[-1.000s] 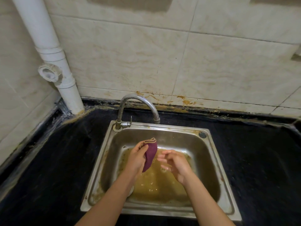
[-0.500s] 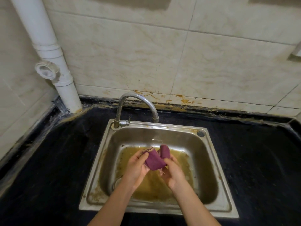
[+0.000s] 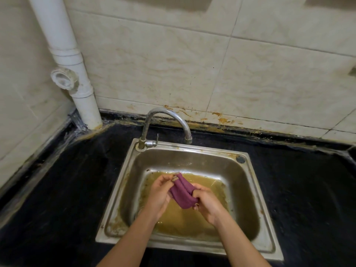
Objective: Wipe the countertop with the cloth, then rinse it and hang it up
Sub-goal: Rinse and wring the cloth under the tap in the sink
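Over the sink [image 3: 256, 189], the cloth [image 3: 182, 192] spans both hands' grips [image 3: 159, 193] [image 3: 209, 204].

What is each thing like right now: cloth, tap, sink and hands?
cloth: bunched up, held over the sink.
left hand: grips the cloth.
right hand: grips the cloth.
tap: no water seen running.
sink: holds murky brown water.

Single head-worn wide-angle view, facing forward and down, close over sink [image 3: 192, 162]

purple cloth [image 3: 182, 191], black countertop [image 3: 300, 182], steel-grey sink [image 3: 194, 151], white pipe [image 3: 63, 45]
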Motion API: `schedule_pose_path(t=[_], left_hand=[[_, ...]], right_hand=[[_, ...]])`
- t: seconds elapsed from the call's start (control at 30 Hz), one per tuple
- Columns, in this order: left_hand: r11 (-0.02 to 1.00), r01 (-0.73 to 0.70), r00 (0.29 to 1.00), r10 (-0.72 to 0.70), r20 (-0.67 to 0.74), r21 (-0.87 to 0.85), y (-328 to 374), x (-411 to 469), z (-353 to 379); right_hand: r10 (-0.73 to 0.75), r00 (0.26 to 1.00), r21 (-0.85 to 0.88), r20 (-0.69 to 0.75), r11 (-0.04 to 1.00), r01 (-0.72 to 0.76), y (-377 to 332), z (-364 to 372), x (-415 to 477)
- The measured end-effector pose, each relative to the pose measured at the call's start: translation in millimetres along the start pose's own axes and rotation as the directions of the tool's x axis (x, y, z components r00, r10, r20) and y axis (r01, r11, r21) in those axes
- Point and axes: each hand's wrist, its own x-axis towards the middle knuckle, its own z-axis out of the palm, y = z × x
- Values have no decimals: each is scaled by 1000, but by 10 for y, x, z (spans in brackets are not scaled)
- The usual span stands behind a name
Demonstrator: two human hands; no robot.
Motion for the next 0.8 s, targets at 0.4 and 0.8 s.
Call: schedule_pose_path(t=[0.4, 0.8], left_hand=[[962, 187, 976, -205, -72, -197, 204, 54, 244], [-11, -503, 851, -179, 493, 864, 427, 146, 155]], right_hand=[[-416, 906, -804, 83, 509, 307, 60, 5, -7], [-325, 891, -937, 316, 42, 348, -557, -146, 19]])
